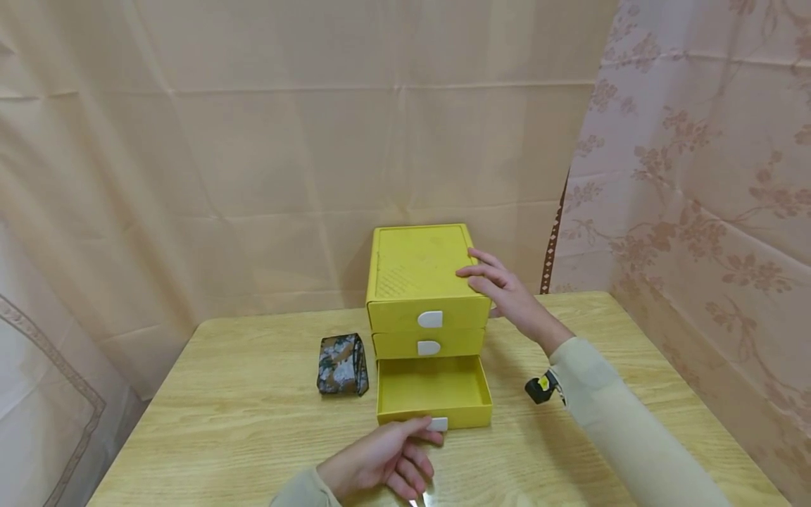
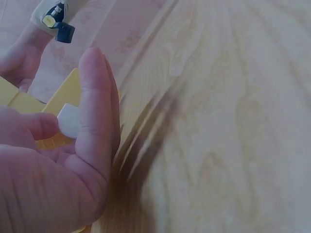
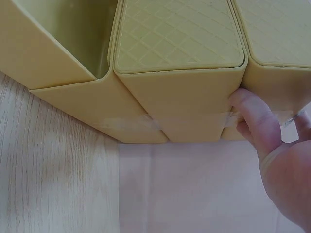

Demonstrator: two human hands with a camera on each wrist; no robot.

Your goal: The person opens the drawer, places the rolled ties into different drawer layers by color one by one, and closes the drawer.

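A yellow desktop drawer cabinet point(image 1: 421, 264) stands on the table with three drawers stacked in it. Its bottom drawer point(image 1: 434, 384) is pulled out, and nothing shows inside. At the front of that drawer, my left hand point(image 1: 386, 454) pinches the white handle point(image 2: 69, 121) between thumb and fingers. The upper two drawers are closed. My right hand point(image 1: 507, 292) rests against the cabinet's top right edge, some fingers on the top. In the right wrist view, a digit presses the cabinet's side. Left of the cabinet lies a folded camouflage-patterned item point(image 1: 342, 364), perhaps cloth or a pouch.
The light wooden table point(image 1: 253, 422) has a beige curtain point(image 1: 285, 155) behind it and a floral cloth point(image 1: 709, 176) along its right. A small black device point(image 1: 541, 387) hangs at my right wrist. Clear tape point(image 3: 131, 122) crosses the cabinet's side.
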